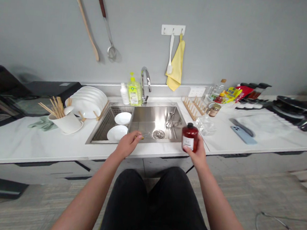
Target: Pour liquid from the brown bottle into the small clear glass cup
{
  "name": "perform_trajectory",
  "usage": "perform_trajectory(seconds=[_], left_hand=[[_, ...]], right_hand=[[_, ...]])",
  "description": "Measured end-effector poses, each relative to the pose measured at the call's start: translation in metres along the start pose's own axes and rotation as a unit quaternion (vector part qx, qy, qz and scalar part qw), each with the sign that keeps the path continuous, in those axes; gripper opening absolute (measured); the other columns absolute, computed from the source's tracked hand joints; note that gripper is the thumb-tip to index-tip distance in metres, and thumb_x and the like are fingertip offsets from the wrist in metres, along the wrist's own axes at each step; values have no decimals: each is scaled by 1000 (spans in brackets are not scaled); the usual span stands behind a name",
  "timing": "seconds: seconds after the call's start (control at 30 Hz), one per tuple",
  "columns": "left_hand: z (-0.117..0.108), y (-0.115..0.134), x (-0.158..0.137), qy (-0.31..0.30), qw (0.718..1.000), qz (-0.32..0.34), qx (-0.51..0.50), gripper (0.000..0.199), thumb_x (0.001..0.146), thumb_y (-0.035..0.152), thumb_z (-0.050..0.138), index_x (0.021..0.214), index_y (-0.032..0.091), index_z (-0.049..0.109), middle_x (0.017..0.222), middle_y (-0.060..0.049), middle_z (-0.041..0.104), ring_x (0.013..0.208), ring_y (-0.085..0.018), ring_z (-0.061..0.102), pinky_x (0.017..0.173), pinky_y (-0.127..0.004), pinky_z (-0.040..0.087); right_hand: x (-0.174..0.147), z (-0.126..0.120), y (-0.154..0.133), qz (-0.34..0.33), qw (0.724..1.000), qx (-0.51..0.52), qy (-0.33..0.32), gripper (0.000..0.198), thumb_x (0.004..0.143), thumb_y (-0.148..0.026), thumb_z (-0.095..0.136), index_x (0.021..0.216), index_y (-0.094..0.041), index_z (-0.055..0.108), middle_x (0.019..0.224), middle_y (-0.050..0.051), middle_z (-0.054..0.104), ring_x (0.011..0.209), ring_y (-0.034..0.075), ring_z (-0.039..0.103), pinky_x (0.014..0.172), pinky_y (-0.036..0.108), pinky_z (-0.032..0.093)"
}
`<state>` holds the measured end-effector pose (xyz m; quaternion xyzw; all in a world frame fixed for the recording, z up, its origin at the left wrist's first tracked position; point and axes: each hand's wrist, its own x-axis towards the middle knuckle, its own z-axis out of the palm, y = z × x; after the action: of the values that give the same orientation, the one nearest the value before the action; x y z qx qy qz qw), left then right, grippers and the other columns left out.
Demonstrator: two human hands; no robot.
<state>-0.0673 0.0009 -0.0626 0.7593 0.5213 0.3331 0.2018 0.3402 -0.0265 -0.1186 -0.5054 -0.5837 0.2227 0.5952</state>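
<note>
My right hand point(197, 151) is closed round a reddish-brown bottle point(190, 136) with a black cap and a white label. It holds the bottle upright over the right front edge of the steel sink point(156, 112). Over the sink's front rim, my left hand point(128, 143) pinches a thin metal utensil point(146, 134) that looks like a small fork, with a yellowish end at the fingers. Its far end points right over the basin, near the drain point(158, 134). Two white bowls point(117, 133) sit in the drainer on the sink's left side.
Behind the sink stand a faucet point(146, 82), a green soap bottle point(134, 92) and a white bottle point(124, 94). Plates point(86, 105) and a chopstick holder point(65, 122) are left. A wooden rack point(194, 108), glassware point(205, 126) and a phone point(243, 134) lie right.
</note>
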Motion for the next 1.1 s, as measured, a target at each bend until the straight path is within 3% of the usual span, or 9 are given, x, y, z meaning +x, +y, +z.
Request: perform_trajectory(seconds=[0.13,0.3,0.57,0.67,0.77,0.8,0.87,1.0,1.1], left_hand=[[8,-46,-7,22,996,-23,87,42,113,56,52,118,24,78,120,-11,84,113,-34,77,101,-45,58],[18,-69,-8,53,994,-19,97,43,114,54,51,123,22,78,120,-14,82,113,-34,75,104,-50,58],[22,-71,-9,61,988,49,137,36,114,49,56,116,22,79,117,-14,83,114,-37,70,106,-54,55],[22,-70,-9,62,987,55,141,34,114,48,57,117,22,79,117,-14,83,114,-37,70,106,-54,55],[23,-69,-10,71,989,40,120,33,113,48,58,116,22,79,116,-14,82,116,-38,69,108,-54,54],[22,-69,-10,75,991,31,106,33,113,48,58,115,23,78,116,-14,82,117,-38,69,109,-54,54],[21,-69,-10,87,993,13,78,33,113,49,57,113,23,78,115,-14,81,118,-37,69,108,-53,54],[18,-68,-11,111,993,-11,50,34,112,49,54,110,23,77,111,-13,80,114,-35,69,105,-49,53],[15,-70,-12,137,990,-34,31,34,110,50,55,96,24,73,98,-10,77,101,-31,68,95,-43,52]], right_hand=[[24,-69,46,75,972,-100,201,102,69,-59,98,153,-22,54,124,10,74,100,30,74,99,54,62],[53,-118,75,136,947,-178,231,103,56,-57,99,141,-20,54,122,16,76,94,32,74,91,54,64],[68,-120,98,189,939,-206,202,112,55,-57,99,149,-19,52,133,23,78,115,44,78,108,63,62],[57,-119,91,115,934,-242,238,115,58,-62,98,153,-16,51,153,27,66,138,47,68,121,66,54],[38,-107,67,9,898,-315,308,76,80,-61,84,138,-16,62,144,25,68,132,45,67,118,65,54],[32,-98,56,-16,899,-320,298,59,87,-57,78,128,-18,66,130,21,73,119,41,71,109,61,58],[29,-71,34,-50,940,-282,185,36,96,-52,71,114,-21,70,104,13,76,93,32,72,91,51,61],[46,-2,12,-50,984,-137,-101,35,98,-50,75,121,-23,76,89,5,76,73,24,69,71,38,56],[64,37,19,-6,986,-64,-151,36,93,-56,78,110,-24,79,80,2,73,68,23,65,67,36,52]])
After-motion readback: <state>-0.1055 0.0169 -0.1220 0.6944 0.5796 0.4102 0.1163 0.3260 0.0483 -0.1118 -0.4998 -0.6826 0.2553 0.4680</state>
